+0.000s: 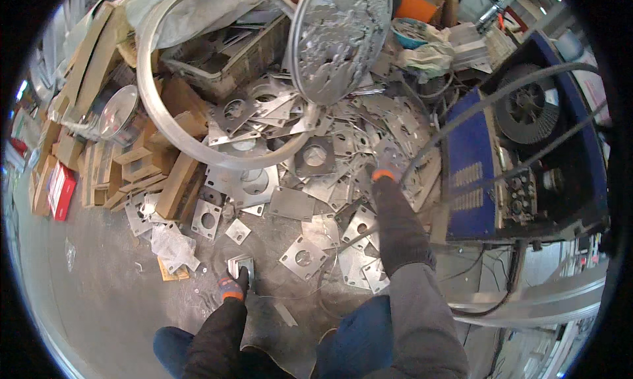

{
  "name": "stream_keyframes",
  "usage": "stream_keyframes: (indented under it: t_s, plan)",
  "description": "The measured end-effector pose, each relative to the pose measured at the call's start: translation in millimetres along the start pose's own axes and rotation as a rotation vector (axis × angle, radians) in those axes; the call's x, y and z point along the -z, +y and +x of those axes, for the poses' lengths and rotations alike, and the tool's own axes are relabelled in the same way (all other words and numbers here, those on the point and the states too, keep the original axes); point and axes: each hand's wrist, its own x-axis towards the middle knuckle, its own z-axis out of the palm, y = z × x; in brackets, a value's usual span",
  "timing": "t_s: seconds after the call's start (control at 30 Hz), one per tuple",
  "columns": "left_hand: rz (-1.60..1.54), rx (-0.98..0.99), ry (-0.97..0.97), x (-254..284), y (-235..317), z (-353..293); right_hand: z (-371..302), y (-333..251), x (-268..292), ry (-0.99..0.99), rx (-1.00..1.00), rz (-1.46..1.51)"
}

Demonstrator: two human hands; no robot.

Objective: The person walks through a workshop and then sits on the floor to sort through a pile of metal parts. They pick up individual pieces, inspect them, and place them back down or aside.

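My left hand (pixel 233 285), in a grey glove with an orange cuff, is closed around a small stack of metal plates (pixel 242 264) low over the grey surface in front of me. My right arm stretches forward into a heap of flat metal plates (pixel 343 141), many of them with round holes. Its gloved hand (pixel 389 160) is among the plates at the heap's right side, where grey glove and grey metal blend and the fingers cannot be made out. Between the hands lie loose square plates, one (pixel 303 257) with a central hole and corner slots.
A large metal ring (pixel 155 105) and a silvery disc (pixel 343 39) stand over the heap. Cardboard boxes (pixel 135 161) and a plastic crate (pixel 231 75) are at the left and back. At right stands a blue machine (pixel 465 174) with a wire spool, its thick cable (pixel 455 118) arching near my right arm.
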Motion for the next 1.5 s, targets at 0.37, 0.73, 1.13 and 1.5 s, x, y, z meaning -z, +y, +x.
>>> stream_keyframes:
  t_s: [0.37,0.73,1.13,1.5]
  plan:
    - [0.157,-0.012,0.008,13.9,25.0,-6.6,19.9,103.1,-28.6,0.165,-0.063,0.030]
    - [0.093,0.083,-0.065,31.3,57.4,-15.4,-41.9,134.1,-29.3,0.685,-0.072,1.569]
    - [0.179,0.050,-0.098,40.7,92.7,-28.5,73.2,76.6,7.7,0.237,-0.103,0.039]
    - [-0.095,0.149,-0.096,44.2,106.3,-27.7,182.9,60.3,-7.6,0.017,-0.209,0.084]
